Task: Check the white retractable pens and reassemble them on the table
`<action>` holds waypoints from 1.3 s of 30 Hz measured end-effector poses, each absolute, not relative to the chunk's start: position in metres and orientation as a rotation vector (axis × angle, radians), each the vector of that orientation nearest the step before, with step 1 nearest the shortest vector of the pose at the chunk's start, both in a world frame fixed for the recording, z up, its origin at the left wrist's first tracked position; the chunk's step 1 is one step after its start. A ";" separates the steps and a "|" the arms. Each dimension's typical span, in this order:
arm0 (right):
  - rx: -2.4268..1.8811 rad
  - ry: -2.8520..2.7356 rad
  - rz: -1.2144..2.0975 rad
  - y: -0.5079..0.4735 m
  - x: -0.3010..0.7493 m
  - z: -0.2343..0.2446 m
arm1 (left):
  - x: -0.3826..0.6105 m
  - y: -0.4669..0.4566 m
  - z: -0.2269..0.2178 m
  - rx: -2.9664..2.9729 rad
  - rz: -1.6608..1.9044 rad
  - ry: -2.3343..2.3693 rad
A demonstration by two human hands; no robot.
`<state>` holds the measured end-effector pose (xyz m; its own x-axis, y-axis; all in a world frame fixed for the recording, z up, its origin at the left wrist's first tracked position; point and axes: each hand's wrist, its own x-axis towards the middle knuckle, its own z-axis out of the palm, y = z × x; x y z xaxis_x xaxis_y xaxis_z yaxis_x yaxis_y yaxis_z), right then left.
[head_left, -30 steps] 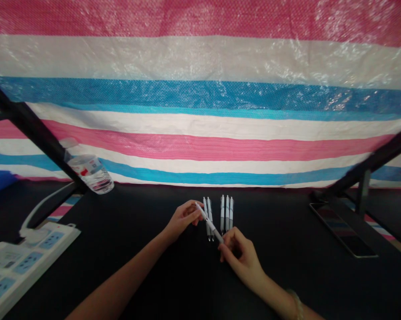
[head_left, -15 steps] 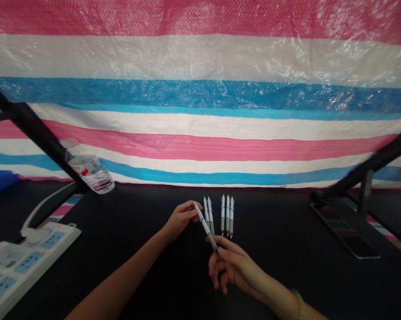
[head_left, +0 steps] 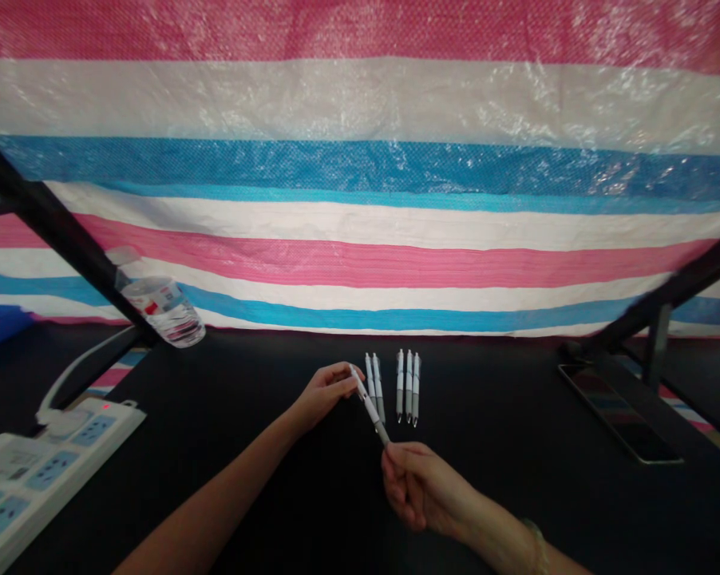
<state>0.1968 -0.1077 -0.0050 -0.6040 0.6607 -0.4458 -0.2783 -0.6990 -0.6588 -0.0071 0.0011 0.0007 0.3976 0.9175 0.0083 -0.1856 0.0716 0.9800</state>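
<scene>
Left hand (head_left: 324, 393) at centre of desk, fingers (head_left: 343, 382) closed on the upper part of a white-and-grey pen (head_left: 369, 407). Pen held clear of the desk, slanting down to the right, its lower end reaching toward the right hand (head_left: 417, 487). Right hand's fingers (head_left: 396, 457) bunched together just at that lower end; cannot tell whether they grip it or only touch it. Beaded bracelet (head_left: 536, 547) on right wrist.

Five more pens lie on the black desk (head_left: 516, 415), side by side, tips toward the person: a pair (head_left: 375, 387) just beside the held pen, a gap, then a group of three (head_left: 408, 386).

Left of desk: white power strip (head_left: 54, 471) with blue socket panels, red light lit. Clear plastic water bottle (head_left: 165, 311) tilted against a black frame bar (head_left: 54, 224). Right: phone (head_left: 620, 415) lying dark on a black ledge. Behind everything, a striped pink, white and blue tarp (head_left: 360, 239).
</scene>
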 end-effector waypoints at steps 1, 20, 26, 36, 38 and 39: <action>-0.958 -0.740 2.278 -0.108 0.197 -0.005 | -0.007 0.001 0.000 1.218 0.970 0.792; -1.107 -0.809 2.186 -0.114 0.195 0.000 | -0.008 -0.003 0.002 1.318 0.936 0.857; -1.011 -0.743 2.193 -0.112 0.195 0.002 | -0.007 0.000 -0.001 1.312 0.981 0.854; -0.910 -0.558 2.253 -0.104 0.200 0.005 | -0.007 0.000 -0.001 1.289 0.960 0.813; -0.921 -0.570 2.273 -0.104 0.201 0.004 | -0.007 0.000 -0.001 1.285 0.960 0.815; -0.931 -0.583 2.287 -0.104 0.201 0.003 | -0.007 0.000 -0.001 1.284 0.960 0.816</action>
<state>0.2008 -0.1044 0.0031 -0.5770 0.6661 -0.4726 -0.3587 -0.7266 -0.5860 -0.0066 0.0002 -0.0008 0.3987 0.9167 0.0250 -0.1228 0.0264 0.9921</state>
